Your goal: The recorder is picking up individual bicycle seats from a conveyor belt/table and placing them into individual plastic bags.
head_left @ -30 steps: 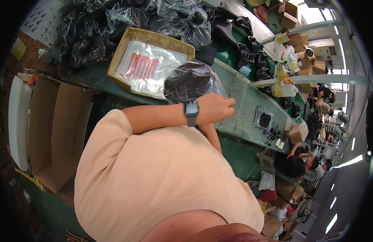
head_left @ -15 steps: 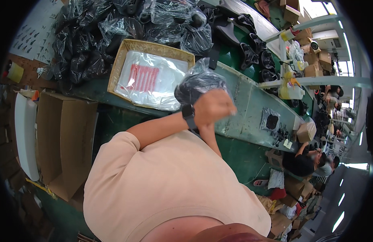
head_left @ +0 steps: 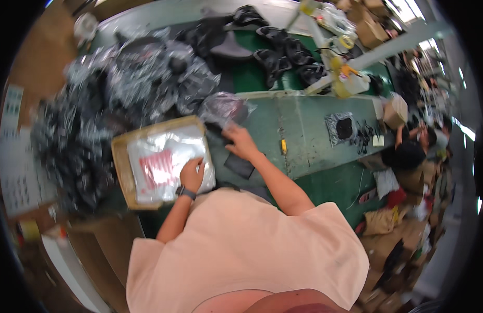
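Observation:
My left hand (head_left: 192, 176), with a dark watch band at its wrist, is over the right part of a shallow yellowish box (head_left: 122, 176). Its fingers are curled in over the clear plastic bags with red print (head_left: 157, 169) stacked there; whether they grip a bag is hidden. To the right, my right hand (head_left: 242, 143) hovers with fingers apart and holds nothing. Just beyond its fingertips lies a dark item wrapped in clear plastic (head_left: 224, 108). Flat black pieces (head_left: 239, 165) lie on the table beside and below this hand.
A big heap of plastic-wrapped dark items (head_left: 132, 78) fills the left back. Black molded parts (head_left: 273, 65) lie farther back. A yellow cutter (head_left: 284, 146) and a bagged black piece (head_left: 341, 129) are on the green table (head_left: 309, 133). Another person (head_left: 408, 151) works at right.
My hands have come apart from the wrapped item, which now lies beside the heap. The left hand has moved left to the box; the right has opened. The whole view has turned.

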Action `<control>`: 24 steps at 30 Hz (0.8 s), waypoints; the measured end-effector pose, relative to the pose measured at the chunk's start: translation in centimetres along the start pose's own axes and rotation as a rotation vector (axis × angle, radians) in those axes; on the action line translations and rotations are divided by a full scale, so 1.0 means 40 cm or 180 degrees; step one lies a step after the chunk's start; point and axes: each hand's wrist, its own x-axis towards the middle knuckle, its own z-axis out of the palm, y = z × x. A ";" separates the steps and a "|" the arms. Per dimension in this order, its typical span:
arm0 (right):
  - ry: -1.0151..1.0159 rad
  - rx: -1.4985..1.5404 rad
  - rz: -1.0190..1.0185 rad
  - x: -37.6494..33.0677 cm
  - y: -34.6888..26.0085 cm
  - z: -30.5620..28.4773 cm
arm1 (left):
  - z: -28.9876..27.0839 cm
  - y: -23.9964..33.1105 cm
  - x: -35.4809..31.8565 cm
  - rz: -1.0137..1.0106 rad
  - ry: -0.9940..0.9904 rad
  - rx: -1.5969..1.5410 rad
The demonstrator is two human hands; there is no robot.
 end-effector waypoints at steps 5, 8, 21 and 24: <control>0.1082 0.1409 0.1597 0.230 0.205 -0.036 | 0.051 -0.161 0.042 -0.0948 -0.0378 0.0744; 0.2091 0.0318 0.2865 0.308 0.588 -0.065 | 0.152 -0.184 0.097 -0.1029 -0.1000 0.0781; 0.1178 0.2454 0.3763 0.457 0.840 -0.191 | 0.118 -0.193 0.026 -0.1662 -0.0471 0.0093; 0.1587 0.3726 0.3058 0.322 0.633 -0.232 | 0.087 -0.293 -0.037 -0.2347 -0.0105 -0.0386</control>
